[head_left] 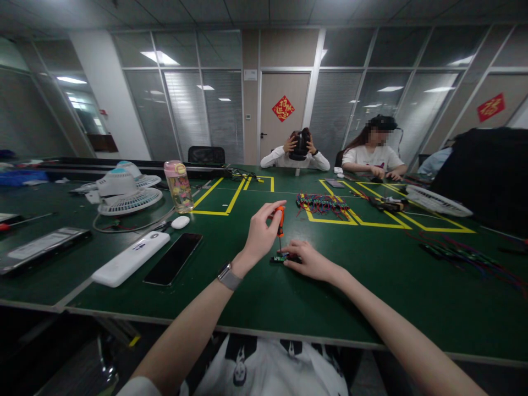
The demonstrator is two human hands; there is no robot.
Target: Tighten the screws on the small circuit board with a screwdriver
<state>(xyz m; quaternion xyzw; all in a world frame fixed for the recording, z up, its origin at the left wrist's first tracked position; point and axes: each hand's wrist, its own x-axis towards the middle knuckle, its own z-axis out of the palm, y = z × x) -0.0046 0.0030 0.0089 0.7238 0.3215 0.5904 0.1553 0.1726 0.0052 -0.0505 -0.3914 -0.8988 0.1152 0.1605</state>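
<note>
My left hand (264, 231) is closed around the orange handle of a screwdriver (281, 221), which stands nearly upright. Its thin shaft points down at a small green circuit board (279, 258) on the table; whether the tip sits in a screw is too small to tell. The fingers of my right hand (307, 258) press on the right side of that board and hold it against the tabletop, partly covering it. A bundle of similar boards with red and blue wires (322, 204) lies beyond my hands.
To the left are a black phone (174, 259), a white power bank (131, 258), a drink bottle (179, 187) and fan parts (130, 192). More wired boards (466, 254) lie at right. Two people sit across the green table (231, 313), which bears yellow tape outlines.
</note>
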